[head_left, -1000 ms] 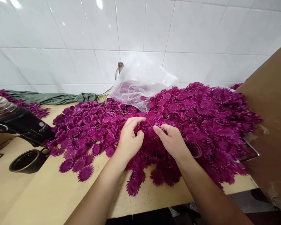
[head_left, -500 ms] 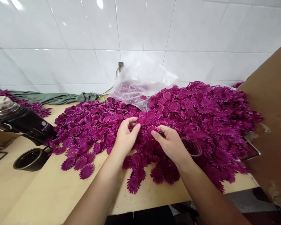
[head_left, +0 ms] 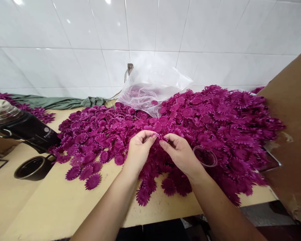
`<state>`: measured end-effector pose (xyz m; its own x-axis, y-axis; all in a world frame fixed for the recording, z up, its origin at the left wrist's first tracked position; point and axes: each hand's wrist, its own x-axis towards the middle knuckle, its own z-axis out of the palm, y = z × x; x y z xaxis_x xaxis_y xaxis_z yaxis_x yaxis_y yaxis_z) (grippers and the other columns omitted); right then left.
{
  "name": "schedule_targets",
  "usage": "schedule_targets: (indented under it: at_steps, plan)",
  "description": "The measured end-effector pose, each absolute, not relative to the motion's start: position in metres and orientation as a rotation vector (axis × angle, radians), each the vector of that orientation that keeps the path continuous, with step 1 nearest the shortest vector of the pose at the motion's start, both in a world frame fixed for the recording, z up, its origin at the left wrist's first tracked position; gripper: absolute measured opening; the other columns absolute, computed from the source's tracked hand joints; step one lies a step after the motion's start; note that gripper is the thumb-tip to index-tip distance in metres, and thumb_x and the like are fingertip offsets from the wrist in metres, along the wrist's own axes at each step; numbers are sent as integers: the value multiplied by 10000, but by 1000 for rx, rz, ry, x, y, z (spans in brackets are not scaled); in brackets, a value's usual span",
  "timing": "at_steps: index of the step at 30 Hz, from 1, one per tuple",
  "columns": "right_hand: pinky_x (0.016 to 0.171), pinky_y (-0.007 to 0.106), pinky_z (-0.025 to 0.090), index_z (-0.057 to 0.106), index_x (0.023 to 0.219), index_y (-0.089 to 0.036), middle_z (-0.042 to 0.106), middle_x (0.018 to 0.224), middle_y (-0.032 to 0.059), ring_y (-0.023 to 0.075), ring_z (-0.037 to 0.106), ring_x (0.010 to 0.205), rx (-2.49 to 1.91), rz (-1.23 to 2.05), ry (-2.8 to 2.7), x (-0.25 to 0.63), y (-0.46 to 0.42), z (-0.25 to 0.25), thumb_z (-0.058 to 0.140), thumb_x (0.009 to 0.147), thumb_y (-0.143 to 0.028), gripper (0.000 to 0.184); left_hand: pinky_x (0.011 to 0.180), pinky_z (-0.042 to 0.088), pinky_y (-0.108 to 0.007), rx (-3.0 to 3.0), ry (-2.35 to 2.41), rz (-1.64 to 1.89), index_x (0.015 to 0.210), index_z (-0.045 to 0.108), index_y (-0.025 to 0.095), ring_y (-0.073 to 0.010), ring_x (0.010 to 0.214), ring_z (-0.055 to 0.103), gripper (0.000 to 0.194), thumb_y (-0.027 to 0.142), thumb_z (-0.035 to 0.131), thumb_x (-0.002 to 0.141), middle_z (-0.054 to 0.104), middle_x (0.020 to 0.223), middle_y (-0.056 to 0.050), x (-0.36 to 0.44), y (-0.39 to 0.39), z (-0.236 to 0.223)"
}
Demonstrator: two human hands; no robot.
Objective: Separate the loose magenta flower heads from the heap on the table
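Observation:
Both of my hands meet over a wide heap of magenta artificial flower heads [head_left: 205, 113]. Thumb and fingers of my left hand [head_left: 140, 147] pinch the left edge of one magenta flower head [head_left: 159, 136]. My right hand [head_left: 179, 150] grips the same piece from the right, with thumb and forefinger pressed together. The flower head is seen nearly edge-on between the fingertips, and part of it is hidden by them. More flower heads lie loose below my wrists on the wooden table [head_left: 80, 207].
A clear plastic bag [head_left: 155, 80] with flower heads stands behind the heap. Left are a black flask [head_left: 27, 124] and a dark mug [head_left: 33, 169]. A clear ring-shaped rim [head_left: 205, 156] sits among the flowers by my right wrist. A cardboard box [head_left: 291, 134] borders the right side.
My left hand has gone from open fingers to a pinch on the flower head, and the hands have come together. The right hand keeps its grip. The view has shifted slightly.

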<state>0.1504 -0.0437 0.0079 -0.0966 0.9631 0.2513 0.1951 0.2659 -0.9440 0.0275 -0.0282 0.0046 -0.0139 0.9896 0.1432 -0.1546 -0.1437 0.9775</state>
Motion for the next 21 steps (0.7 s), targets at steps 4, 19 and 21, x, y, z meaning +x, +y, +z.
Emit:
schedule_targets:
  at_steps: [4, 19, 21]
  plan:
    - [541, 240, 361, 537, 667, -178, 473, 585, -28, 102, 398, 549, -1128, 928, -1518, 151, -45, 11, 545, 745, -342, 181, 605, 446, -222, 953, 984, 1438, 679, 555, 173, -90, 579, 552, 158, 264, 667, 615, 600, 633, 31, 26, -19, 3]
    - [462, 242, 265, 419, 526, -198, 337, 487, -56, 85, 297, 482, -1350, 827, -1494, 151, -42, 6, 540, 723, -433, 330, 814, 469, -305, 1656, 1212, 1402, 917, 656, 186, -166, 833, 602, 213, 188, 594, 713, 656, 916, -48, 5, -38, 6]
    - [451, 243, 248, 397, 509, -205, 308, 481, -62, 82, 277, 474, -1340, 816, -1468, 149, -41, 4, 544, 712, -471, 365, 755, 475, -293, 1757, 1165, 1338, 861, 680, 209, -163, 771, 603, 158, 215, 634, 710, 664, 835, -29, 9, -42, 6]
